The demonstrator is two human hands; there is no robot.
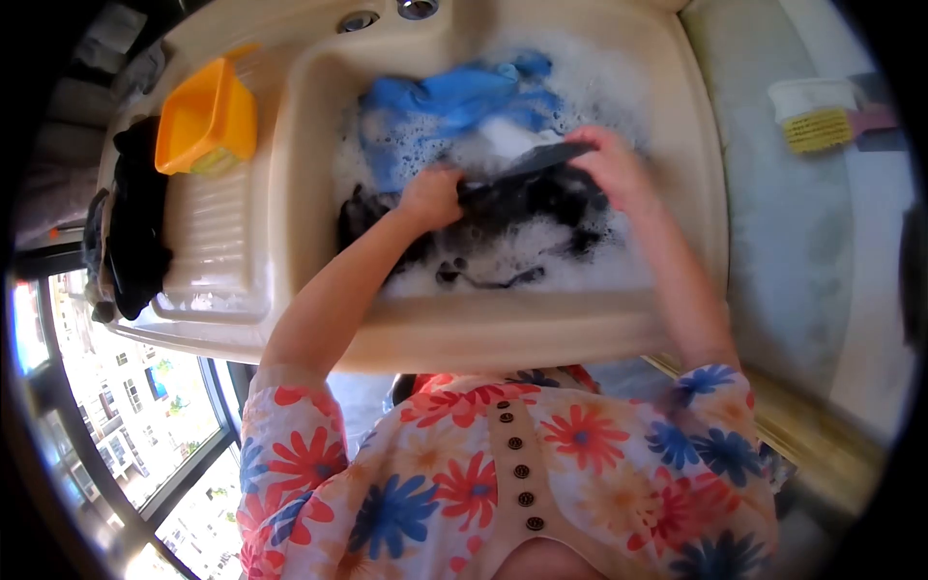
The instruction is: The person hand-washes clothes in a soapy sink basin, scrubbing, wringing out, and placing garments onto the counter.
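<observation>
A dark garment (527,198) lies partly in soapy water, its upper edge stretched between my two hands. My left hand (432,198) is closed on the edge at the left. At the other end, my right hand (611,166) pinches the raised dark grey band between thumb and fingers. Behind them, a blue garment (435,101) floats in the suds, with a white cloth (512,138) beside it. A thin dark strap or cord (493,281) pokes through the foam nearer to me.
The beige sink (710,213) has a ribbed washboard (208,237) on its left. There stand a yellow plastic container (208,121) and, at the edge, black clothing (138,222). A yellow-bristled brush (822,130) is on the right. A window (135,406) is at lower left.
</observation>
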